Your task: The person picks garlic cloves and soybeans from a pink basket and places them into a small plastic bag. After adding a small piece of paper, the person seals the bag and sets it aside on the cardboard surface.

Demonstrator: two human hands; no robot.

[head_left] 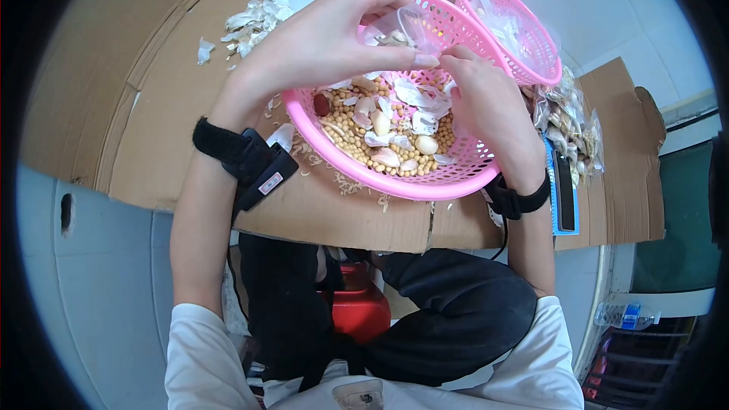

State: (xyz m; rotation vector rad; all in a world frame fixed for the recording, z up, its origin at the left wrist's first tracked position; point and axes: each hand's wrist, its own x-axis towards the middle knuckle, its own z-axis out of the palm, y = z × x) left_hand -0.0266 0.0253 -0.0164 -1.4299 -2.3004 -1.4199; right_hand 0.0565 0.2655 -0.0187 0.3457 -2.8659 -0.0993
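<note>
A large pink plastic basket (334, 153) stands on the cardboard, holding yellow soybeans (349, 137), garlic cloves (386, 157) and white papery garlic skins. One reddish-brown round piece (322, 104) lies among them at the left. Above the basket, my left hand (342, 38) is closed around a clear plastic cup (412, 24), thumb along its near side. Something pale and greyish shows inside the cup. My right hand (484, 95) is beside the cup's right side with its fingers bent together; whatever they hold is hidden.
A second pink basket (553, 76) with a plastic bag (505, 26) stands at the back right. Filled clear bags (581, 133) lie right, near a blue tray (554, 197) with a black object. Peeled skins (258, 23) heap at the back left. Black straps circle both wrists.
</note>
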